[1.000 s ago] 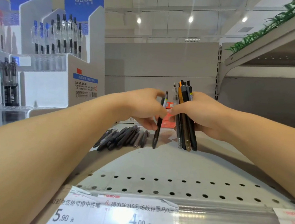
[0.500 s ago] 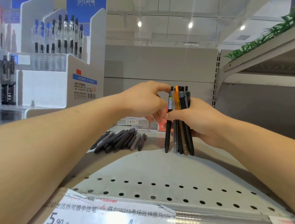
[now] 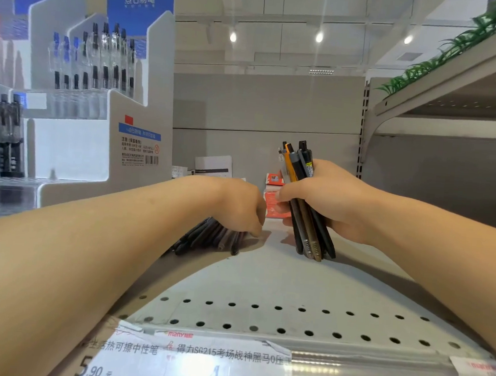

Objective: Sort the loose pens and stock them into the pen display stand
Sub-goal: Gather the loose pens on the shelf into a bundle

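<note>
on the shelf, right hand gripping pen bundle, left hand on loose pens

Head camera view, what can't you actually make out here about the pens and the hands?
- Left hand: its back hides the fingers, so whether they grip a pen from the loose pile is unclear.
- Loose pile: partly under the left hand and forearm, so no count.
- Bundle held in the right hand: pens overlap, middles covered; count uncertain.
- Pen display stand: blurred; free slots unreadable.
</note>
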Motion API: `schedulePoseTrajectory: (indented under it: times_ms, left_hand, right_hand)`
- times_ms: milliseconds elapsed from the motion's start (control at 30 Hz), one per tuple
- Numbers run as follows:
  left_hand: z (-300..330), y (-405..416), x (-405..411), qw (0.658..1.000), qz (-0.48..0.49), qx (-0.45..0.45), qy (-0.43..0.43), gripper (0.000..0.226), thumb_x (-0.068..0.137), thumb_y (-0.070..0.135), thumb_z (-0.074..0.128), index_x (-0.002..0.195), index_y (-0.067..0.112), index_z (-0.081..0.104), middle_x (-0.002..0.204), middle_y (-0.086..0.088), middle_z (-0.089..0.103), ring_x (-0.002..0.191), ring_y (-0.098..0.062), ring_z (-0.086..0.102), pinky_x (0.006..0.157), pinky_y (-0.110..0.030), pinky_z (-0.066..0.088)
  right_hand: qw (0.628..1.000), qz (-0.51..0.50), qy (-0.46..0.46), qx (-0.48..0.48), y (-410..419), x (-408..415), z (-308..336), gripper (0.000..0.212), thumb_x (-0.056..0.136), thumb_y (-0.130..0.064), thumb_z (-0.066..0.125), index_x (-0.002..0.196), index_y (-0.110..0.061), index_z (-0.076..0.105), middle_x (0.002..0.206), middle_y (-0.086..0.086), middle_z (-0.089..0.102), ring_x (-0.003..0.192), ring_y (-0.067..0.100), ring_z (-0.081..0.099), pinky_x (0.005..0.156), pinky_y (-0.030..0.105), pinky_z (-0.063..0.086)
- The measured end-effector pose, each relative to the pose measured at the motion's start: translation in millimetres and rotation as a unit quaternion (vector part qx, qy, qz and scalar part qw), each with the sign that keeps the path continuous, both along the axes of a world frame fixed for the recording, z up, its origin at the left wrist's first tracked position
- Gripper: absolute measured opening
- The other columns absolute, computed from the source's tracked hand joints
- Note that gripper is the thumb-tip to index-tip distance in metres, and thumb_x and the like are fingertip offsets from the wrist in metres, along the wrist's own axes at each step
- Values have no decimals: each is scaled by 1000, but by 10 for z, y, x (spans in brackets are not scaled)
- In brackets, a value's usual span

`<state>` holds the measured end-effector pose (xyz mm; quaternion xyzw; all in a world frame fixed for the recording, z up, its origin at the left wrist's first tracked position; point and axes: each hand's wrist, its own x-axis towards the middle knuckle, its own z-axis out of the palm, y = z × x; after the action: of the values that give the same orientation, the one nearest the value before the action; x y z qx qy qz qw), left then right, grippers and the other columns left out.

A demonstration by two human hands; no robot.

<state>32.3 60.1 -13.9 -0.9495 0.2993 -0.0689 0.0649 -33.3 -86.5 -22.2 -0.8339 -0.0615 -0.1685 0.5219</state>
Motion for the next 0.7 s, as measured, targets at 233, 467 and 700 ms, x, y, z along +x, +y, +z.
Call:
schedulePoseTrajectory:
  times_ms: [233, 467, 700]
  left_hand:
    - [-17, -44, 11, 999, 31, 18, 1, 40, 94, 44, 60, 127, 21, 62, 122, -3, 65, 105, -21, 58, 82, -30, 40]
    - [-6, -45, -4, 997, 72, 31, 4, 43, 94, 45, 58, 129, 21, 60, 116, -3, 65, 89, -17, 60, 66, -23, 44]
    - [-4, -104, -24, 990, 33, -87, 105, 51, 91, 23, 67, 139, 20, 49, 72, 2, 68, 49, -9, 61, 45, -17, 49]
  right_hand:
    - [1000, 9, 2, -1, -4, 12, -4, 19, 90, -12, 72, 105, -14, 59, 83, 10, 71, 74, 25, 73, 73, 39, 64]
    - [1000, 17, 1, -2, -22, 14, 2, 20, 90, -13, 73, 103, -18, 59, 75, 5, 70, 65, 17, 71, 66, 33, 63]
    - [1000, 18, -5, -4, -25, 17, -4, 17, 90, -12, 73, 100, -16, 60, 81, 9, 70, 77, 24, 71, 81, 43, 63]
